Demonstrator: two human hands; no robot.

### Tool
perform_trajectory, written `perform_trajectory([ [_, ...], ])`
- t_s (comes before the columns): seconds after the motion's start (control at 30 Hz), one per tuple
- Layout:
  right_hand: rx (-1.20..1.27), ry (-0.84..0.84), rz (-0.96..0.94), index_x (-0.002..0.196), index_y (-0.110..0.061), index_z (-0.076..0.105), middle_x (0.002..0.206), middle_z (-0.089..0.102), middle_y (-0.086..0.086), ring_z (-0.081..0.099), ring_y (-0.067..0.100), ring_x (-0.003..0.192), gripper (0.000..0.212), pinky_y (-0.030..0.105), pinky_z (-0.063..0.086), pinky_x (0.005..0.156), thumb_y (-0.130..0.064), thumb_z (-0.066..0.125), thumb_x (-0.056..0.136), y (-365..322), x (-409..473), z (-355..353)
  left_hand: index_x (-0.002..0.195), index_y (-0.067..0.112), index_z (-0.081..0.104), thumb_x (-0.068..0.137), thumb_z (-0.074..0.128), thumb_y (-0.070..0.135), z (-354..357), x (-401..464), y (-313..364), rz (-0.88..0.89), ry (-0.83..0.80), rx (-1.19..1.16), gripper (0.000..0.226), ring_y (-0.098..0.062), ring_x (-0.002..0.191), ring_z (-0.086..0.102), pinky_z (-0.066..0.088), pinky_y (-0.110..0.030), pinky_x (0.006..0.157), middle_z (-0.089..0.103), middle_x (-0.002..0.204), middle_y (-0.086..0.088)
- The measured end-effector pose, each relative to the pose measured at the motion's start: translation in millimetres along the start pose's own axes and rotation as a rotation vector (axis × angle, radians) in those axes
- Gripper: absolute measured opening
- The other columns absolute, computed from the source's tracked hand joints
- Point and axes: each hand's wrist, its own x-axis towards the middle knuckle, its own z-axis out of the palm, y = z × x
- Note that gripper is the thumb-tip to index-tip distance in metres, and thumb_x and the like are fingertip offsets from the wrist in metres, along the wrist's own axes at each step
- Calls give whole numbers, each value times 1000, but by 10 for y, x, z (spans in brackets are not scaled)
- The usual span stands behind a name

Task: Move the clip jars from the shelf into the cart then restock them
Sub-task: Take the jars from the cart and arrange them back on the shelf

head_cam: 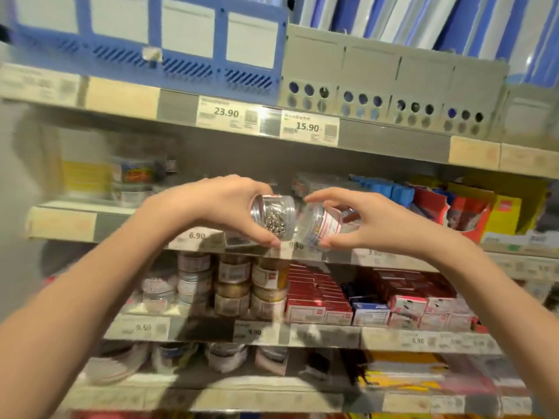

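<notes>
My left hand (225,207) grips a clear jar of silver clips (273,217), tipped on its side in front of the middle shelf (63,222). My right hand (372,220) holds a second clear jar with a red-and-white label (322,226), also tilted, its lid end facing the first jar. The two jars are nearly touching at the shelf's front edge. No cart is in view.
More jars (133,176) stand at the left of the same shelf; red, blue and yellow boxes (472,213) fill its right. The shelf below holds stacked tins (236,282) and red boxes (317,294). Blue (151,40) and grey organisers (393,77) sit above.
</notes>
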Motion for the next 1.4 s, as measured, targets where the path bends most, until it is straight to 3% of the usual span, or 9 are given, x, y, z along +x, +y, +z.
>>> perform_trajectory([
  [0.17, -59, 48, -57, 129, -43, 44, 120, 45, -29, 39, -10, 113, 60, 1, 30, 84, -41, 73, 76, -117, 249, 19, 121, 29, 52, 63, 71, 65, -202, -29, -291, -67, 68, 51, 70, -11, 95, 55, 48, -36, 86, 60, 102, 13],
  [0.37, -35, 119, -50, 125, -47, 43, 115, 49, -18, 33, -3, 117, 61, 9, 33, 85, -43, 73, 72, -212, 483, 111, 140, 19, 39, 64, 67, 68, -235, 70, -603, -162, 75, 81, 94, -20, 123, 48, 42, -41, 100, 51, 136, 1],
  [0.57, -59, 191, -55, 124, -46, 44, 119, 52, -20, 37, -1, 114, 60, 32, 45, 92, -51, 67, 68, -293, 593, 216, 62, 13, 52, 69, 66, 65, -227, 225, -747, -246, 33, -29, 55, -10, 53, 42, 31, -28, 53, 47, 58, 4],
  [0.67, -89, 241, -38, 123, -47, 43, 120, 53, -21, 40, 0, 108, 60, 37, 46, 90, -55, 63, 68, -301, 636, 232, 108, 17, 63, 71, 64, 67, -160, 345, -855, -268, -67, -73, 63, -16, 91, 58, 41, -25, 73, 62, 100, 3],
  [0.73, -103, 275, -17, 123, -47, 42, 118, 55, -19, 44, 3, 106, 60, 39, 46, 88, -57, 63, 67, -299, 655, 250, 143, 25, 34, 72, 66, 64, -122, 409, -898, -216, -93, -133, 87, -20, 126, 46, 36, -25, 95, 45, 142, 1],
  [0.93, -209, 377, 67, 124, -38, 42, 111, 60, -10, 50, 14, 102, 61, 41, 45, 82, -57, 63, 69, -294, 774, 359, 132, 29, 45, 71, 71, 60, -72, 486, -1020, -100, -86, -111, 73, -12, 104, 53, 42, -23, 95, 55, 132, 6],
  [1.2, -227, 391, 170, 131, -33, 43, 109, 64, -3, 58, 20, 103, 69, 38, 50, 82, -61, 60, 70, -244, 1074, 367, 148, 36, 17, 53, 61, 85, -106, 573, -1118, -221, -347, 50, 116, -23, 139, 31, 29, -40, 112, 27, 154, 5],
  [1.3, -138, 394, 176, 131, -34, 45, 117, 60, -9, 56, 14, 107, 65, 32, 49, 87, -53, 68, 73, -230, 1190, 351, 151, 27, 9, 74, 56, 71, -125, 566, -1067, -277, -371, 50, 100, -24, 143, 20, 22, -35, 112, 17, 158, 0],
  [1.4, -98, 349, 171, 129, -32, 47, 121, 56, -10, 54, 13, 109, 60, 26, 45, 87, -46, 71, 77, -208, 1331, 323, 151, 28, 10, 63, 55, 82, -115, 578, -1095, -308, -394, 10, 113, -26, 143, 20, 21, -39, 116, 18, 157, 0],
])
